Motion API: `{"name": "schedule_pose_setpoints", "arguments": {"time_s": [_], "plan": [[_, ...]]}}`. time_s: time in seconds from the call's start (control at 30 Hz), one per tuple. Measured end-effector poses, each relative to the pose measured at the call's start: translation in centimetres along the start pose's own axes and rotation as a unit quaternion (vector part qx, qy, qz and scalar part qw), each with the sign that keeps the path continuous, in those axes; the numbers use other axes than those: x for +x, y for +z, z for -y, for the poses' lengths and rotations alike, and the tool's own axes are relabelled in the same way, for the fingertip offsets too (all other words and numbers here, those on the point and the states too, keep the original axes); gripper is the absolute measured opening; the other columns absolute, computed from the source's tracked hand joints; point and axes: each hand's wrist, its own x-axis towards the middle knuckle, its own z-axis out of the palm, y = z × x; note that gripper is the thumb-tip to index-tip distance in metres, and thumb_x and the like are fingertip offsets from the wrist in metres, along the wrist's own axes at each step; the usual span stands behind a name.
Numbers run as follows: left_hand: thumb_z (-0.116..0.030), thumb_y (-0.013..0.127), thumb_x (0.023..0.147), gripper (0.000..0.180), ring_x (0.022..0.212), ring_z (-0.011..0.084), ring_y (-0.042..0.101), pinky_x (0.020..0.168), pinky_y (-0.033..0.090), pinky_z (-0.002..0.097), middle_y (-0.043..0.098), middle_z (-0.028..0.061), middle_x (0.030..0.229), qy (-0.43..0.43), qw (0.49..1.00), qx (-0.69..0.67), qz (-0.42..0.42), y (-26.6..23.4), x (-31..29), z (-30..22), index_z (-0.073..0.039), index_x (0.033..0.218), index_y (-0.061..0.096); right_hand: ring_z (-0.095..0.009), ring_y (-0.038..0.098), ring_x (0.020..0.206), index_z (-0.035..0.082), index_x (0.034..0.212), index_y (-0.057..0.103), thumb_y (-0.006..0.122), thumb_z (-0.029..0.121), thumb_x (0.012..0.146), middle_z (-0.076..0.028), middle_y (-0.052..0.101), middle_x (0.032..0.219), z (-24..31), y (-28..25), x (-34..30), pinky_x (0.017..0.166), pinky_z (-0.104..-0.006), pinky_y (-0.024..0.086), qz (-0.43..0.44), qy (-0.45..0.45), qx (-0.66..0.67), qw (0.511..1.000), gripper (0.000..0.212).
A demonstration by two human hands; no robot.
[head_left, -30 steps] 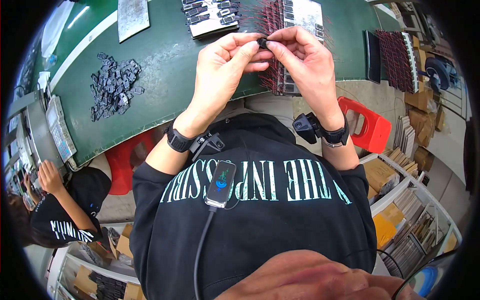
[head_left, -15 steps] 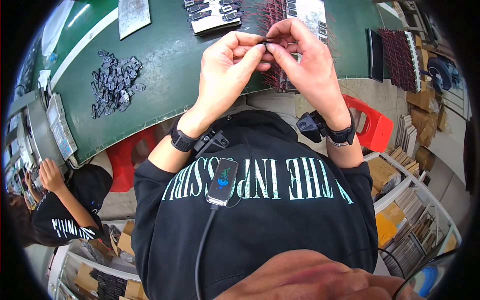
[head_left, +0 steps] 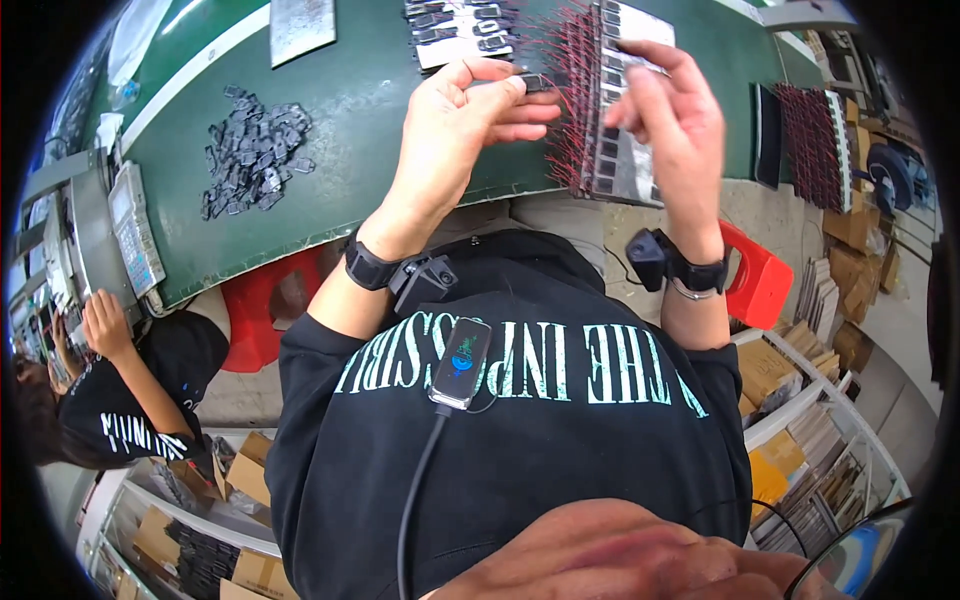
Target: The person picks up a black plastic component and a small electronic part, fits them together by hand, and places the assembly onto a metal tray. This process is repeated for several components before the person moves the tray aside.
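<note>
My left hand (head_left: 455, 135) pinches a small black part (head_left: 531, 82) with thin red wires between thumb and fingertips, above the green table (head_left: 370, 120). My right hand (head_left: 668, 112) is just to its right with fingers spread. It hovers over a flat tray (head_left: 612, 150) holding rows of black parts with red wires, its forefinger near the tray's far end. Both wrists wear black bands with small devices.
A heap of loose black parts (head_left: 250, 150) lies on the table's left. Another filled tray (head_left: 460, 30) and a metal plate (head_left: 300, 25) sit further back. A red stool (head_left: 762, 285) stands at the right, above shelves of cardboard boxes (head_left: 790, 420). Another person (head_left: 130, 390) works at lower left.
Both hands were pinching the small part together. My right hand has let go and moved right over the tray, while the left hand keeps the part.
</note>
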Motion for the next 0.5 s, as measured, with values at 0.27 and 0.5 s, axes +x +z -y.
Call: {"name": "schedule_pose_setpoints", "arguments": {"time_s": [0.27,0.5], "plan": [[-0.013,0.061,0.094,0.021,0.066,0.0101,0.068,0.05,0.05,0.0215,0.074,0.0131,0.086,0.099,0.948,0.275,-0.125,-5.7,2.0,-2.0,0.004,0.105,0.055,-0.007,0.051,0.067,0.002,0.098,0.056,0.054,0.014,0.103,0.002,0.046,0.07,-2.3,-8.2,0.3,0.071,-0.0264,0.05,-0.059,0.012,0.018,0.998,0.013],[-0.015,0.064,0.089,0.024,0.059,0.0061,0.063,0.048,0.044,0.0204,0.071,0.0076,0.073,0.05,0.929,0.329,-0.159,-6.4,3.2,-1.9,0.003,0.103,0.056,-0.008,0.055,0.077,0.001,0.104,0.057,0.058,0.014,0.101,-0.001,0.056,0.089,-5.8,-10.4,0.7,0.076,-0.0259,0.051,-0.133,0.061,-0.078,0.986,0.012]]}}
